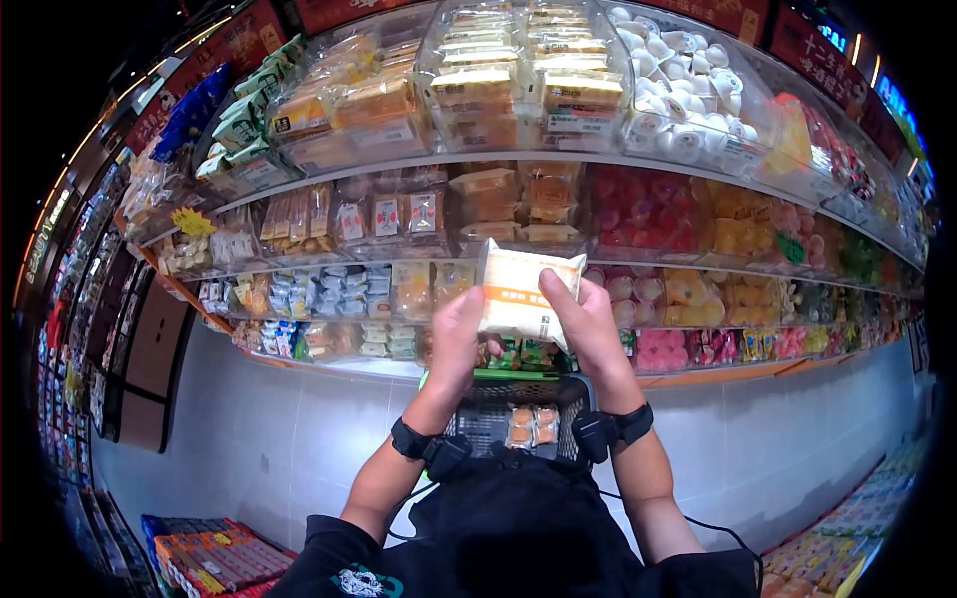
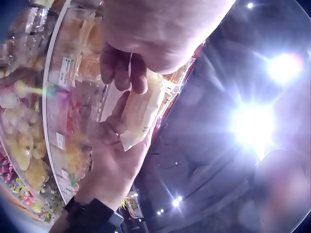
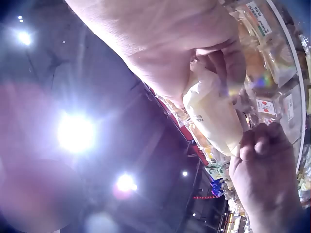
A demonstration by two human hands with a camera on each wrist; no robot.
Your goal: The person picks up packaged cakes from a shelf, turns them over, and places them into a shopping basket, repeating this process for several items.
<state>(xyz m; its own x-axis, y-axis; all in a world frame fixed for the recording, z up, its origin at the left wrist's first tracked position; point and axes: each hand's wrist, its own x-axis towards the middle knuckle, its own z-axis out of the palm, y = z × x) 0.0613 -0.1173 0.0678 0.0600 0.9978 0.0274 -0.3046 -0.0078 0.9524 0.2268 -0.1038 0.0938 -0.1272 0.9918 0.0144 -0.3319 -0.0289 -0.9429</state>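
A sealed snack packet (image 1: 518, 311), pale cream with an orange printed band, is held up between both hands in front of the shelves. My left hand (image 1: 459, 334) grips its left edge, with fingers curled behind it. On the other side, my right hand (image 1: 590, 324) pinches the packet, thumb lying across the printed front and fingers behind. From the left wrist view, the packet (image 2: 144, 111) shows its pale side with small dark print. The right wrist view has the packet (image 3: 214, 116) spanning the gap between the two hands.
Below the hands is a dark mesh basket (image 1: 467, 421) with a green handle (image 1: 518, 376), holding several round baked goods in clear wrapping (image 1: 533, 427). Tiered shelves carry clear bins of wrapped cakes (image 1: 478, 90), white round items (image 1: 683, 95) and jelly cups (image 1: 648, 209). Low displays stand at both sides.
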